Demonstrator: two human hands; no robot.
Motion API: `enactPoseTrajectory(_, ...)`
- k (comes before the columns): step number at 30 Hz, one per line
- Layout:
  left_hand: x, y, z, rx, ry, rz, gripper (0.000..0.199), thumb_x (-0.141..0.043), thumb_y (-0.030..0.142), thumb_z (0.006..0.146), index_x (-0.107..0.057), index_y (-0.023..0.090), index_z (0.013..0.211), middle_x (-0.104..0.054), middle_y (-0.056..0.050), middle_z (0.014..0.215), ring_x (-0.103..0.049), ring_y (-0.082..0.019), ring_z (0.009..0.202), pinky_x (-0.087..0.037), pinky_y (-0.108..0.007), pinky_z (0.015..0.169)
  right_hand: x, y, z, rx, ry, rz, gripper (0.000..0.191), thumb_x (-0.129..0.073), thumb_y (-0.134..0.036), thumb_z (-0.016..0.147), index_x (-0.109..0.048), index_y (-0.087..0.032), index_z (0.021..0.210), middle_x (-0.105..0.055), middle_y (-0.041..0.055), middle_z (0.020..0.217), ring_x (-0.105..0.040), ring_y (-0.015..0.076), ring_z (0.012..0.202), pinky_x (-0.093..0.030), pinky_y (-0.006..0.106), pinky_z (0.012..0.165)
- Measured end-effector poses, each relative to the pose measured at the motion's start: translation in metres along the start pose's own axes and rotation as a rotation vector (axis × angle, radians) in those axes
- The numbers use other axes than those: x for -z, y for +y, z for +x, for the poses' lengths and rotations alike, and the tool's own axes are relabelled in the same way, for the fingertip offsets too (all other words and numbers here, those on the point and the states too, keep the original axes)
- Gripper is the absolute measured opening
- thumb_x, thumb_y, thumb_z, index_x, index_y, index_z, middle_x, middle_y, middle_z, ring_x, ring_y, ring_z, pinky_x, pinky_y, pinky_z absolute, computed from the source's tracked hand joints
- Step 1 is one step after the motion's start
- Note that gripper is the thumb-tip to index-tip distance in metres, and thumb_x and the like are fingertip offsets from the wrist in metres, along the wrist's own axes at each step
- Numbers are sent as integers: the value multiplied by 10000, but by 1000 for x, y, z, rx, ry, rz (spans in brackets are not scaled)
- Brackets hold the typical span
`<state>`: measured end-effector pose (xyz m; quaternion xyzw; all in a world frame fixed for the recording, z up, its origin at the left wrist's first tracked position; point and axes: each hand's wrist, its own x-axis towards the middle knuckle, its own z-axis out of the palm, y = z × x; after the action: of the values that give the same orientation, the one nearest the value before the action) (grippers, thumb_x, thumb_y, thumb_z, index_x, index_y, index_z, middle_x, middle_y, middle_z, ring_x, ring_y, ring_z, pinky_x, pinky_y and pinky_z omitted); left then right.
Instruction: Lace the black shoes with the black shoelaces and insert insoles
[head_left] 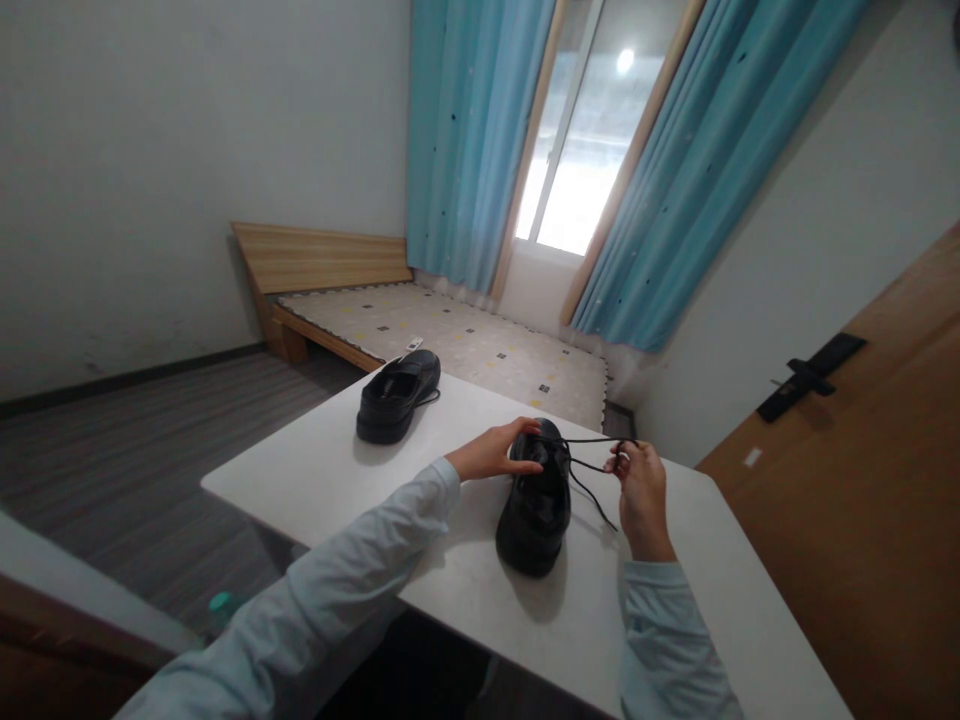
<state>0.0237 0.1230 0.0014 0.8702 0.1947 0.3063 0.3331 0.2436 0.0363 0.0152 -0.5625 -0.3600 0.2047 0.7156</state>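
White table (pixel 450 545), below window. Near black shoe (pixel 534 520) on tabletop, heel toward wearer; second black shoe (pixel 397 395) apart, at left far edge. Right hand (pixel 643 492): fingers pinching black lace (pixel 589 440), drawn sideways from near shoe. Left hand (pixel 499 452): part-open, fingers and thumb gripping near shoe's upper.

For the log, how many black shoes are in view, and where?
2. One shoe stands by the left hand, its laces held by the right hand; the other shoe sits farther left on the white table, untouched.
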Motion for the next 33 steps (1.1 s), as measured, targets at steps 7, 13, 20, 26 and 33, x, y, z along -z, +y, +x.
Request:
enactPoseTrajectory(7, 0, 0, 0, -1, -6, 5, 654, -680, 438, 727, -403, 180, 1261, -553, -115, 1266, -530, -232, 1167, -394, -358, 999, 0, -6, -12, 342, 55, -517, 172, -471, -381, 805, -453, -212, 781, -458, -28, 661, -446, 152, 609, -360, 288, 609)
enactPoseTrajectory(13, 0, 0, 0, 0, -4, -4, 638, -679, 431, 728, -413, 188, 1254, -553, -110, 1265, -526, -226, 1173, -388, -352, 1005, -2, -8, -17, 540, 85, -745, 165, -402, -369, 828, -422, -213, 780, -470, 21, 779, -446, 186, 689, -365, 340, 689)
enactPoseTrajectory(20, 0, 1, 0, 11, 0, 12, 630, -679, 421, 729, -422, 181, 1251, -551, -119, 1269, -529, -229, 1173, -396, -353, 996, -6, 11, -15, 449, -71, -759, 275, -481, -392, 794, -451, -180, 966, -519, 88, 947, -504, 196, 719, -434, 381, 722)
enactPoseTrajectory(26, -1, -3, 0, -21, 11, 2, 620, -673, 433, 733, -434, 186, 1250, -563, -119, 1257, -536, -228, 1168, -406, -354, 984, -15, 16, -23, 525, -260, -766, 482, -480, -488, 821, -426, -157, 1167, -520, 156, 1153, -494, 289, 1085, -381, 497, 932)
enactPoseTrajectory(33, -3, -2, 0, -17, 67, -17, 506, -620, 403, 793, -463, 184, 1221, -596, -109, 1219, -561, -206, 1140, -418, -335, 971, -19, 20, -28, 489, -415, -775, 563, -495, -517, 813, -401, -167, 1244, -518, 168, 1247, -481, 309, 1174, -330, 548, 996)
